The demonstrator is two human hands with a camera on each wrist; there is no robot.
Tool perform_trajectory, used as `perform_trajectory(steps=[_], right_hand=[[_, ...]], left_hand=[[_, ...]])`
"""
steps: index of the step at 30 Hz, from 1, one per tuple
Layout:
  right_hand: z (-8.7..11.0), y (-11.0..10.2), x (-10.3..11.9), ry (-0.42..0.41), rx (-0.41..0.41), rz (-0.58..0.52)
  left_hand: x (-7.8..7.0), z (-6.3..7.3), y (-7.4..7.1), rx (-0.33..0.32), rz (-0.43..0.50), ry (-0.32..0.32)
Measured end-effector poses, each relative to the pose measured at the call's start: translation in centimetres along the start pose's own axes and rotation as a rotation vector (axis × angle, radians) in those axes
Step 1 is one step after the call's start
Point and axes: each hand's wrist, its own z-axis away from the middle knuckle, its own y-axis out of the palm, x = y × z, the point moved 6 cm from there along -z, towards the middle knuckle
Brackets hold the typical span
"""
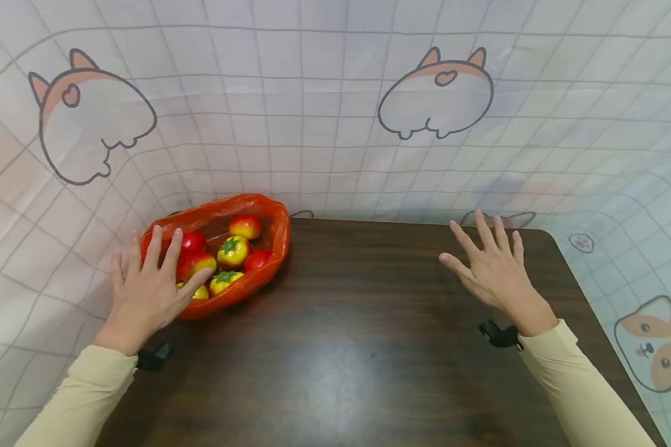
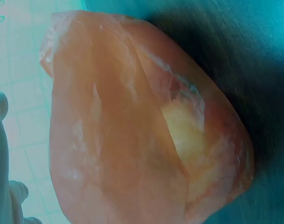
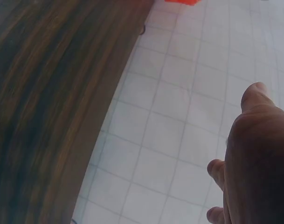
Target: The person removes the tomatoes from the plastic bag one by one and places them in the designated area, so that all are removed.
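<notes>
I see the left hand [image 1: 147, 295] spread wide. Just to its right sits a red bag [image 1: 280, 239] with red and yellow fruit [image 1: 233, 253] inside. The right hand [image 1: 494, 270], wide too, is over the brown surface [image 1: 363, 292].

Surroundings: dark wood-grain table [image 1: 335, 323] and white grid-patterned sheet [image 1: 324, 124].
The table had a rounded far right corner and showed a pale patch of glare [image 1: 335, 388] near its front. The sheet stood beyond the far edge and along both sides, its thin grey lines bending at the corners. Printed on it were a tilted corgi rear [image 1: 95, 127] at left, an upright corgi rear [image 1: 436, 102] right of centre, and, on the right side, a small paw print [image 1: 581, 243] above a sideways corgi face [image 1: 651, 347], partly cut off by the frame.
</notes>
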Motion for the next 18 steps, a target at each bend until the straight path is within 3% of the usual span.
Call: perform_trajectory(steps=[12,18], right_hand=[[-2.4,0.5,3.0,-0.039,0.018,-0.022],[-3.6,0.7,4.7,-0.076,-0.030,-0.074]], left_hand=[[2.8,0.6,0.0,-0.013,0.057,-0.057],[3.9,0.9,-0.1,-0.060,0.131,-0.105]])
